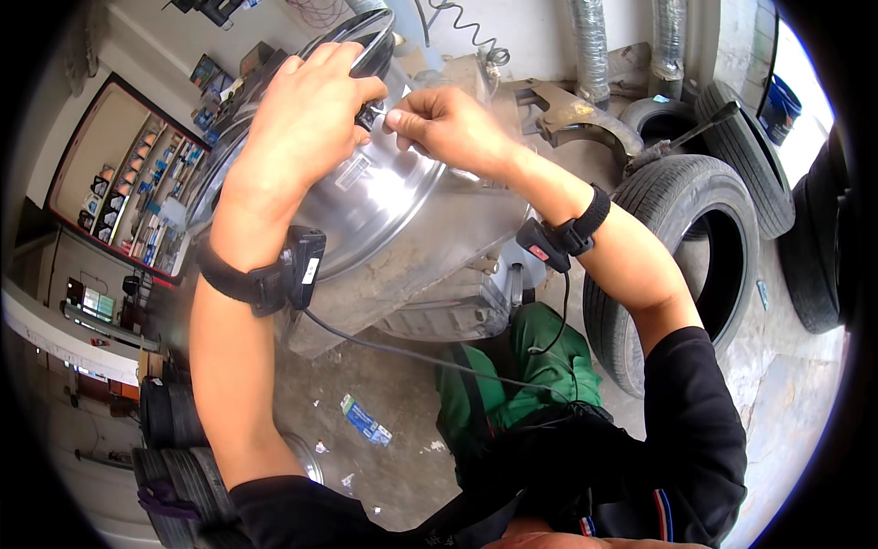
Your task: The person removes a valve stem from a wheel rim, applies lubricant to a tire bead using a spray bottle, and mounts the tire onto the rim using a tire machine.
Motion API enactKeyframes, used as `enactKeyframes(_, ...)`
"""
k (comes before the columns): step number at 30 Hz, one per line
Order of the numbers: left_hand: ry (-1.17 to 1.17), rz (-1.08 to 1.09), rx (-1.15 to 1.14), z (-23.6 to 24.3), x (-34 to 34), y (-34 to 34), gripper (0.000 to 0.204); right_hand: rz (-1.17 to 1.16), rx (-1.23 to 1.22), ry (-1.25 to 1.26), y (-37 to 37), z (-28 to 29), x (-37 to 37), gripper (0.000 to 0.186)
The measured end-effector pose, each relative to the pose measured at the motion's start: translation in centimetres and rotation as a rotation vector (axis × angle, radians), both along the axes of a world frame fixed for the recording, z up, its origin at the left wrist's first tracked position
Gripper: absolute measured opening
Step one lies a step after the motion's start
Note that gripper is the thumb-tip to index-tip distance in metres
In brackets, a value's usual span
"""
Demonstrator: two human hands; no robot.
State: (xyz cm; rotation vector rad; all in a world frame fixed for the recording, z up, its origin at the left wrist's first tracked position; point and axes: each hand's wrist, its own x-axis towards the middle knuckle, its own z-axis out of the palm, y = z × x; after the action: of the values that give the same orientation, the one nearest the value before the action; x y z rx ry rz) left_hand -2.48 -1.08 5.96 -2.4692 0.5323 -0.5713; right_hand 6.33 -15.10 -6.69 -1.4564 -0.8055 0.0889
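above the polished wheel rim [389, 215], a small dark part [369, 115] is held up by the l hand [315, 114], its fingers curled w/ thumb & index closed on it from either side. by the r hand [448, 128] a thin bright piece [380, 111] is gripped, thumb & index pinched tight, its end brought right up to the dark part. whether the two bits are already joined can't be told; too small, partly covered by fingers.

step in hand, as judged: the two small pieces are prob. being fitted together or adjusted by hand, close over the rim. for the next move, a steady l grip & a fine r twist or push would be called for, w/ the ends kept in line; if the pinch is loosened, the bright piece could be dropped.

as to looks: the dark part is black, compact, blocky as far as can be seen; the bright piece is slim & metallic-looking. the rim is silver, shiny, curved, w/ a pale label [353, 171] stuck on its inner wall. it's set tilted over a worn grey surface [402, 284]. contact btwn the dark part & the rim can't be confirmed. nearby, to the r, a bare tyre [622, 265] is stood on the concrete floor [302, 393].
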Motion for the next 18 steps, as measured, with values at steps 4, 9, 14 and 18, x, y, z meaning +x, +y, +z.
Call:
enactKeyframes(4, -0.052, -0.084, -0.010, -0.3, 0.3, 0.5, 0.046, 0.054, 0.054, 0.066, 0.7, -0.3, 0.5, 0.023)
enactKeyframes(9, -0.037, -0.052, -0.013, -0.2, 0.2, 0.1, 0.047, 0.045, 0.090, 0.114, 0.9, -0.4, 0.6, 0.022)
enactKeyframes(14, -0.004, -0.006, -0.006, -0.1, 0.1, 0.0, 0.054, -0.054, 0.072, 0.015, 1.0, -0.4, 0.5, 0.020)
enactKeyframes(18, 0.001, -0.016, -0.001, 0.0, 0.1, 0.1, 0.054, -0.133, 0.079, -0.075, 1.0, -0.4, 0.3, 0.018)
